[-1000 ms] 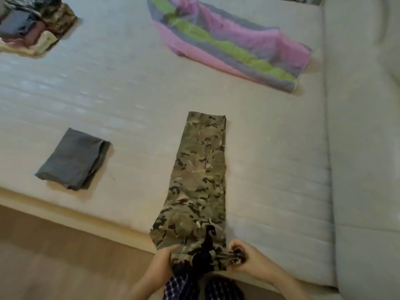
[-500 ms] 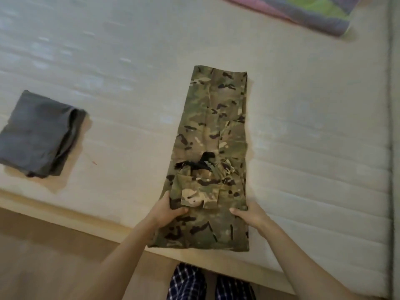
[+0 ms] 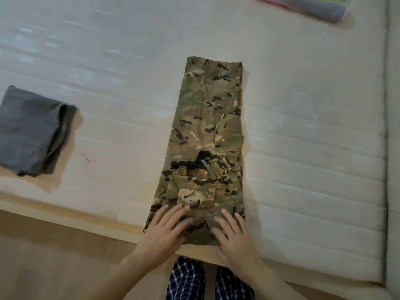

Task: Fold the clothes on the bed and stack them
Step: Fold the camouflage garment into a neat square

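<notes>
Folded garment [image 3: 32,131] lies left of trousers [image 3: 207,126], blanket [image 3: 313,7] perhaps behind.

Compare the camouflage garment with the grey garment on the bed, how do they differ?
The camouflage garment is patterned; the grey garment is plain. The camouflage garment lies as a long strip, the grey garment as a compact folded block. The left hand and right hand press flat on the camouflage garment; nothing touches the grey garment. Both lie on the bed near its front edge.

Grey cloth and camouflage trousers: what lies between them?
Only bare mattress with a red speck lies between the grey cloth and the trousers, in the head view.
</notes>
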